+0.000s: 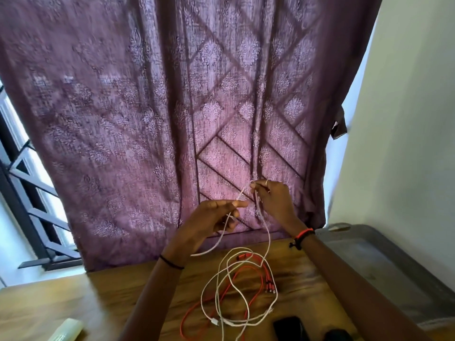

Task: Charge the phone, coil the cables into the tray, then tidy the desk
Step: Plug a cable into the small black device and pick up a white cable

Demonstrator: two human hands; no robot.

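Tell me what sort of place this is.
Probably a room at home, at a desk by a window: a patterned purple curtain hangs over a barred window, and the wooden desk carries loose charging cables, a phone and a grey tray.

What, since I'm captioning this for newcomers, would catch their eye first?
The purple patterned curtain fills most of the view. In front of it, the left hand and right hand pinch a white cable whose slack loops down onto the wooden desk, tangled with a red cable.
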